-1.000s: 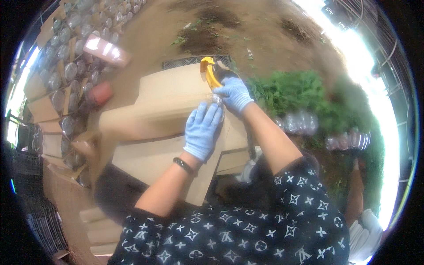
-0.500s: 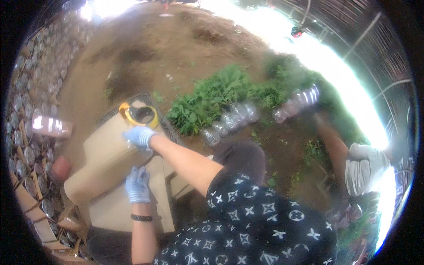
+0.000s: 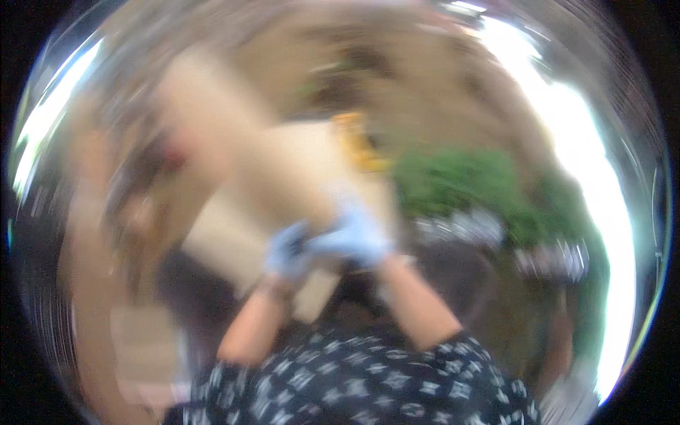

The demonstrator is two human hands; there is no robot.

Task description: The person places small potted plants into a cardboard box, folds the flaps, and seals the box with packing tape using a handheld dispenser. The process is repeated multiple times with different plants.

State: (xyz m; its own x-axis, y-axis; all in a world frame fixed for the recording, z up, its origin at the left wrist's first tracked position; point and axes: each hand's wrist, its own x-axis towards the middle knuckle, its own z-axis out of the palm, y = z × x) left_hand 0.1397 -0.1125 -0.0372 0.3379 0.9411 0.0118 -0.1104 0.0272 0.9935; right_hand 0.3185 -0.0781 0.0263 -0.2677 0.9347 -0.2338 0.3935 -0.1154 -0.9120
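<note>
A long tan cardboard piece point(image 3: 248, 149), smeared by motion, slants up and away to the left from my hands. My left hand point(image 3: 287, 249), in a pale blue glove, closes on its near end. Beside it, my right hand point(image 3: 354, 230), gloved alike, grips the same end, its thumb toward the left hand. Finger detail is blurred. Flat cardboard point(image 3: 312, 145) lies beneath and beyond. On its far right corner rests a yellow ring-shaped thing point(image 3: 361, 142), perhaps a tape roll.
Green leafy plants point(image 3: 457, 184) grow to the right, with clear plastic bottles point(image 3: 460, 228) along their near side. More bottles point(image 3: 552, 261) lie farther right. Brown soil point(image 3: 439, 78) stretches beyond. A tan cardboard piece point(image 3: 145, 347) shows at the lower left.
The view has swung left and blurred. The long cardboard piece has swung up and away, and my hands have come together at its near end. Earlier, they were apart on the cardboard.
</note>
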